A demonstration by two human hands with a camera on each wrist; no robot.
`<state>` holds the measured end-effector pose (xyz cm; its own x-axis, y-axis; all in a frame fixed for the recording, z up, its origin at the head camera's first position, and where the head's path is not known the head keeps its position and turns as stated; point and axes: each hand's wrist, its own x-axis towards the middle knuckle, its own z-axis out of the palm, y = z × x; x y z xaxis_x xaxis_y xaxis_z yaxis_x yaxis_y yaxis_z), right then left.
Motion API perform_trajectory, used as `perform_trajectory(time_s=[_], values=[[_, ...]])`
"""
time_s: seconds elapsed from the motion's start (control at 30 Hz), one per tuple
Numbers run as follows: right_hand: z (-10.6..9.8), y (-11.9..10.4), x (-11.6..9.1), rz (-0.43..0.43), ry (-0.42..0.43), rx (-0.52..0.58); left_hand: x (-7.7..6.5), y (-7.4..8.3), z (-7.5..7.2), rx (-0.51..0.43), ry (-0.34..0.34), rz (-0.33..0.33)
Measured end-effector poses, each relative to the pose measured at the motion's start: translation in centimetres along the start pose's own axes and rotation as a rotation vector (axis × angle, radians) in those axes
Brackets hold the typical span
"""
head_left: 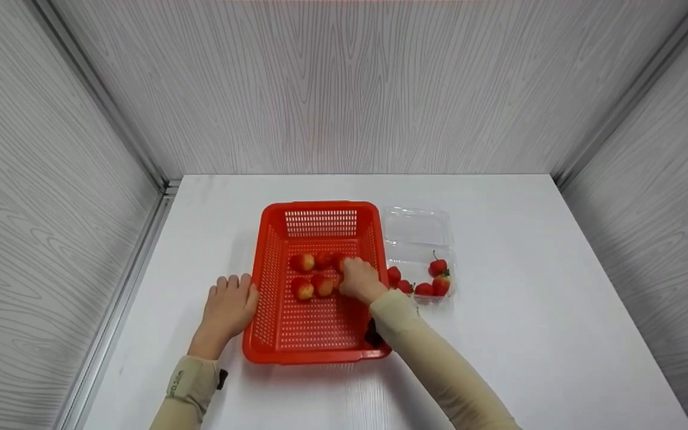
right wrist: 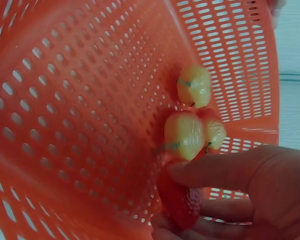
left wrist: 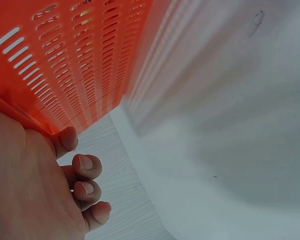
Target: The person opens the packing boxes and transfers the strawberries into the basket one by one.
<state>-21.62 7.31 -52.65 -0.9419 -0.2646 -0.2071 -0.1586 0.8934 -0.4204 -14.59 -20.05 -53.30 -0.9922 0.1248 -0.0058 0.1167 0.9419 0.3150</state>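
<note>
My right hand (head_left: pixel 361 280) reaches into a red perforated plastic basket (head_left: pixel 320 357). In the right wrist view its thumb and fingers pinch a glossy red fruit (right wrist: pixel 179 197) with a speckled side. Beside that fruit lie several red-and-yellow fruits (right wrist: pixel 184 134) with short green stems, grouped in rough rows on the basket floor in the head view. My left hand (head_left: pixel 230 304) rests against the basket's left rim. Its thumb side touches the rim, and its other fingers bend loosely outside the wall in the left wrist view.
A clear plastic clamshell box (head_left: pixel 418 227) stands open right of the basket on the white table (head_left: pixel 529 310). Several red strawberries (head_left: pixel 441 285) lie in its front half, one with a thin stem. Grey wood-grain panels (head_left: pixel 344 89) enclose the table at the back and sides.
</note>
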Motion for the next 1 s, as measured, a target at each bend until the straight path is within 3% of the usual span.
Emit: perform_trajectory(time_s=[0.3,0.53,0.8,1.0], values=[[0.6,-0.04,0.11,-0.011,0.01,0.021,0.0,-0.16,-0.33,0.018,0.017,0.013],[0.65,-0.22,0.24,-0.008,0.004,0.011,0.03,-0.39,-0.52,0.009,-0.009,0.004],[0.8,0.03,0.1,-0.007,-0.011,0.1,0.09,-0.42,-0.42,0.008,-0.007,0.006],[0.88,0.09,0.04,-0.008,-0.011,0.108,0.09,-0.3,-0.53,0.003,-0.013,0.008]])
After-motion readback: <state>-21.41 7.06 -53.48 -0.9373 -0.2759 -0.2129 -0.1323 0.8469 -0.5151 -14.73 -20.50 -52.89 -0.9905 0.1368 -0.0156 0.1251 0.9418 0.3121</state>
